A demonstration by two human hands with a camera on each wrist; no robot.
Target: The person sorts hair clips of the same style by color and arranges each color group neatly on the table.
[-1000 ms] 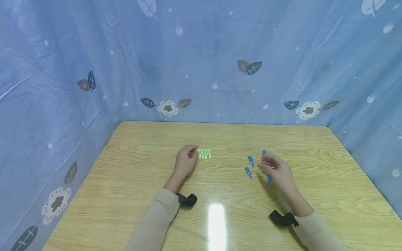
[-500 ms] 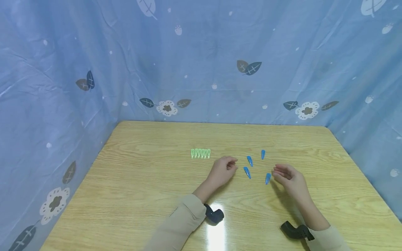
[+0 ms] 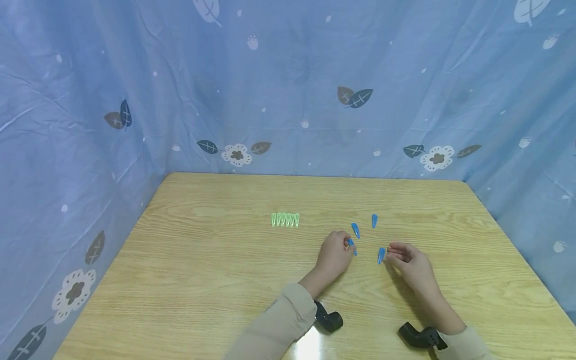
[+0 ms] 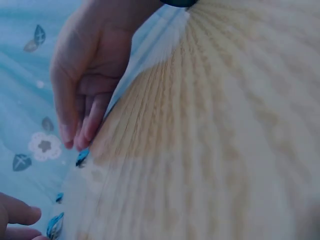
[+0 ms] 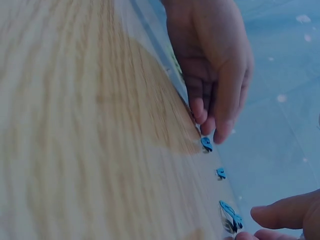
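Note:
In the head view my left hand (image 3: pixel 334 256) is at the lower left blue hair clip (image 3: pixel 352 246), fingers bent around its near side; whether they touch it is unclear. The left wrist view has this hand's thumb and fingers (image 4: pixel 19 217) spread beside a clip (image 4: pixel 56 225). Just right of another blue clip (image 3: pixel 381 255), my right hand (image 3: pixel 415 267) hovers with relaxed, slightly bent fingers and nothing held. Two more blue clips (image 3: pixel 355 230) (image 3: pixel 374 220) lie farther back. Several green clips (image 3: pixel 285 219) form a row to the left.
The wooden table (image 3: pixel 202 250) meets a blue patterned curtain (image 3: pixel 288 90) at its back and sides. Black curved devices (image 3: pixel 330 320) (image 3: pixel 420 336) are strapped at both wrists. A bright reflection lies on the table near the front.
My left hand has left the green row, where several clips now show side by side, and moved right to the blue clips. My right hand has shifted toward the front and right.

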